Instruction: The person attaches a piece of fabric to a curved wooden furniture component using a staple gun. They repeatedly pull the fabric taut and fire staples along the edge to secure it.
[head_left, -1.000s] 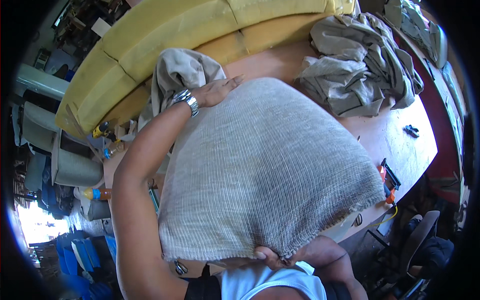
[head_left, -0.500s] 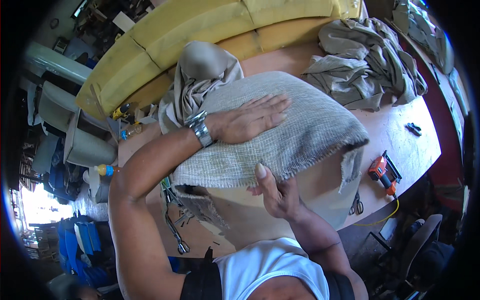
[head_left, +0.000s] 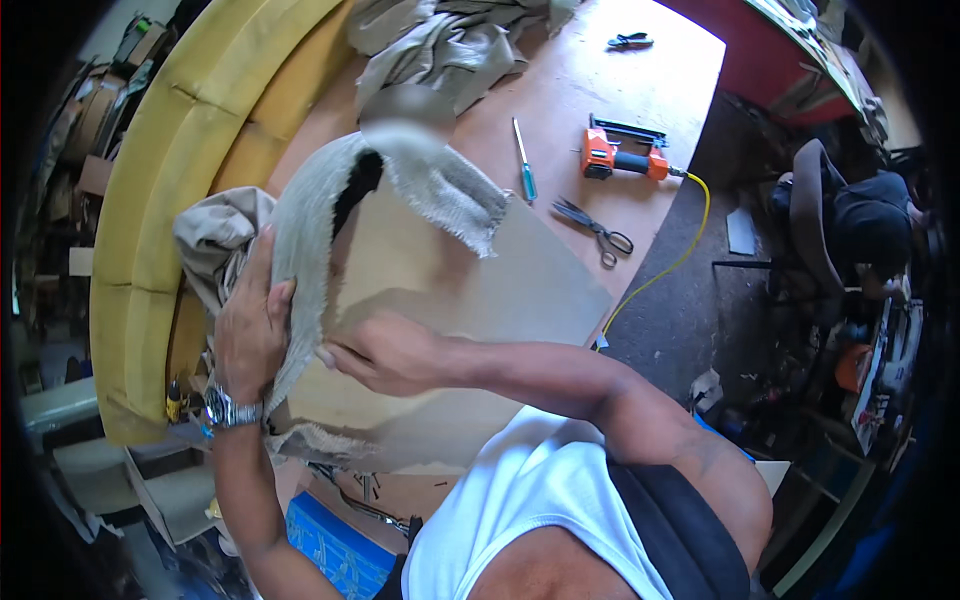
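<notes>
A grey-beige woven fabric [head_left: 310,215] with frayed edges covers a piece whose pale, flat, board-like face [head_left: 520,300] is turned toward me. Against the fabric's outer side lies my left hand [head_left: 250,335], fingers stretched upward along it and a metal watch on the wrist. My right hand [head_left: 385,350] is closed over the pale face, its fingertips pinching at the frayed edge opposite the left hand. Part of those fingertips is hidden. A loose fabric flap [head_left: 450,195] folds over the far end, and another frayed strip [head_left: 320,445] hangs at the near corner.
On the table [head_left: 500,85] lie an orange nail gun [head_left: 625,155] with a yellow hose [head_left: 690,250], scissors [head_left: 595,228], a screwdriver [head_left: 524,165] and pliers [head_left: 630,41]. A yellow foam sofa back [head_left: 135,240] runs along the left. Crumpled fabric [head_left: 440,45] lies at the far side.
The view has swung to the right, and the covered piece is tipped so its pale face shows more. My left hand moved from the top to the outer side; my right closed at the edge.
</notes>
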